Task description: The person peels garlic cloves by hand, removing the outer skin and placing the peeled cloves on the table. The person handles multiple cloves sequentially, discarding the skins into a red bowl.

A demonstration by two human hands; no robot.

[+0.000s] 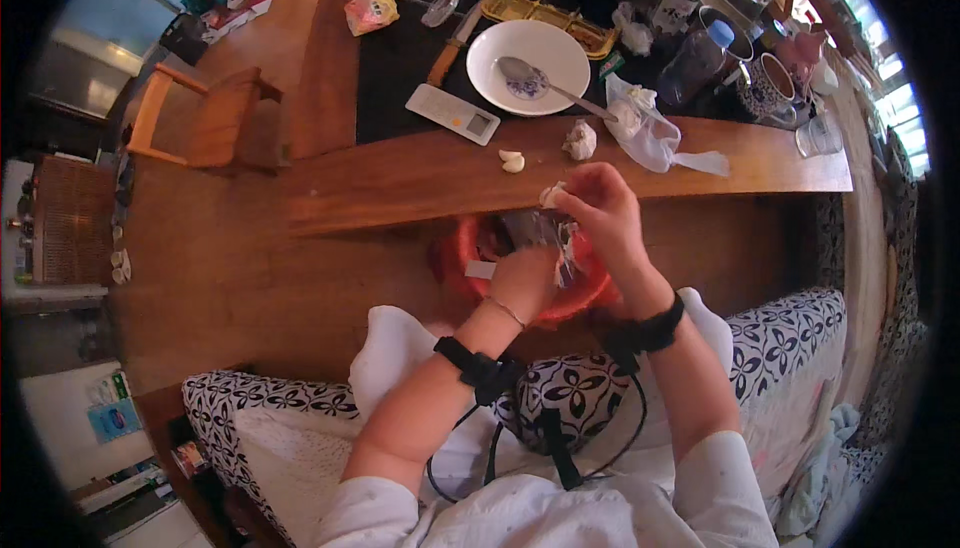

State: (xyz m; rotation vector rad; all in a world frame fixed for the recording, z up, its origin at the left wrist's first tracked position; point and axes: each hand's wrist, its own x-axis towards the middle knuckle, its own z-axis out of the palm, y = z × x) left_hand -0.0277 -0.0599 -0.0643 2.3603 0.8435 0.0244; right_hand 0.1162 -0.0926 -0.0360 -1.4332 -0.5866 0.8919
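Note:
My right hand pinches a small piece of garlic between thumb and fingertips, just off the table's front edge. Lower and to the left, my left hand is over a red plastic basin holding scraps and plastic film; its fingers are blurred or hidden, so what it holds is unclear. Peeled garlic cloves lie on the wooden table edge. A garlic bulb sits to their right, beside a thin white plastic bag with more garlic at its opening.
A white bowl with a metal spoon, a remote control and a wooden-handled knife are on the table. A yellow tray, a blue-capped bottle, a patterned mug and a glass stand farther back or right. A wooden chair is at left.

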